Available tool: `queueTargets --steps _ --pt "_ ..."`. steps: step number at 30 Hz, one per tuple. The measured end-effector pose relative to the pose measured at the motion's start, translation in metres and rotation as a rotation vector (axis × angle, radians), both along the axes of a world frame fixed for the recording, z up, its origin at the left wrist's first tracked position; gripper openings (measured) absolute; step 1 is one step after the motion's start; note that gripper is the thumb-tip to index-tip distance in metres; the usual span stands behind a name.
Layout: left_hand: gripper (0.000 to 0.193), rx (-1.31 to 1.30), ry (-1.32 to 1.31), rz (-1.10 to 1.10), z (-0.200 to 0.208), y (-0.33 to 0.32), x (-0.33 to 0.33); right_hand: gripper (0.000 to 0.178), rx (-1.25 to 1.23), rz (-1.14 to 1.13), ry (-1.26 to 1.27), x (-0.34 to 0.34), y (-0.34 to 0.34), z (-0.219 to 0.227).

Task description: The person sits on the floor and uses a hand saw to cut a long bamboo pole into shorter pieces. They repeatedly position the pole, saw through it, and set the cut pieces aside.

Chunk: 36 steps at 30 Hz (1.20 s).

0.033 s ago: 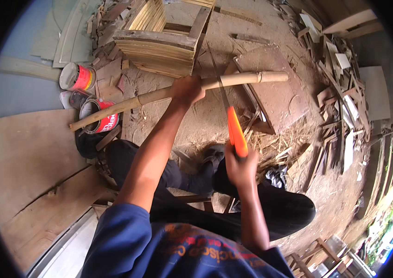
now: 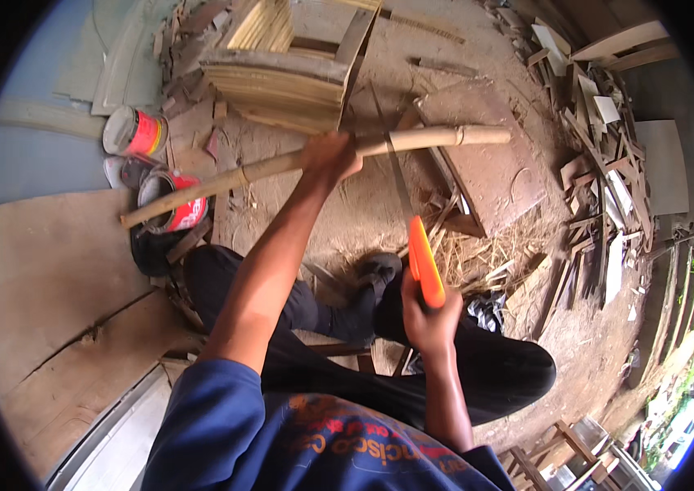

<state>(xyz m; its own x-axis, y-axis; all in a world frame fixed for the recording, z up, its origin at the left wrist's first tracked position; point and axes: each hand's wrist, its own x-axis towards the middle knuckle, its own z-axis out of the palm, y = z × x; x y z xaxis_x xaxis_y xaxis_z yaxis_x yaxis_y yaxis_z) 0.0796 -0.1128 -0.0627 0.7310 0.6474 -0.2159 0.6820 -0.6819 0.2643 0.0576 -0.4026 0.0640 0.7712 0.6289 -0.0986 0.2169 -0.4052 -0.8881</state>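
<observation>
A long, slightly curved bamboo pole stretches across the view. Around its middle my left hand is closed, gripping it from above. The orange handle of a handsaw sits in my right hand, whose fingers are wrapped round it. Just right of my left hand, the thin blade crosses the pole at a steep angle, its tip reaching past the far side. How deep any cut goes, I cannot tell. My legs are bent beneath the pole.
Beyond the pole stands a bundle of wooden slats in a frame. A brown board lies under the pole's right end. Red-labelled cans stand at left. Scrap wood is heaped at right, and shavings litter the floor.
My right hand has drawn the saw back toward me, down and slightly right, so the handle is farther from the pole. My left hand and the bamboo have hardly moved.
</observation>
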Motion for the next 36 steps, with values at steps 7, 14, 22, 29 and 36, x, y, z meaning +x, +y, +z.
queueTargets --steps 7,14,22,29,36 --pt "0.025 -0.008 0.006 0.001 -0.006 -0.005 -0.005 0.014 -0.166 -0.033 0.056 0.010 0.005 -0.002" --pt "0.024 0.021 -0.031 0.004 0.009 0.002 0.005 0.015 -0.009 0.002 -0.034 0.024 0.026 -0.024" --pt "0.024 -0.036 -0.018 0.020 -0.003 0.005 0.004 0.018 -0.054 -0.075 0.139 0.012 -0.007 0.006" --pt "0.024 -0.053 -0.022 0.002 0.007 0.006 0.003 0.021 -0.011 -0.045 0.030 0.016 0.010 -0.020" --pt "0.023 0.035 -0.019 -0.036 -0.003 0.006 0.002 0.018 -0.063 -0.051 0.068 -0.014 -0.029 0.034"
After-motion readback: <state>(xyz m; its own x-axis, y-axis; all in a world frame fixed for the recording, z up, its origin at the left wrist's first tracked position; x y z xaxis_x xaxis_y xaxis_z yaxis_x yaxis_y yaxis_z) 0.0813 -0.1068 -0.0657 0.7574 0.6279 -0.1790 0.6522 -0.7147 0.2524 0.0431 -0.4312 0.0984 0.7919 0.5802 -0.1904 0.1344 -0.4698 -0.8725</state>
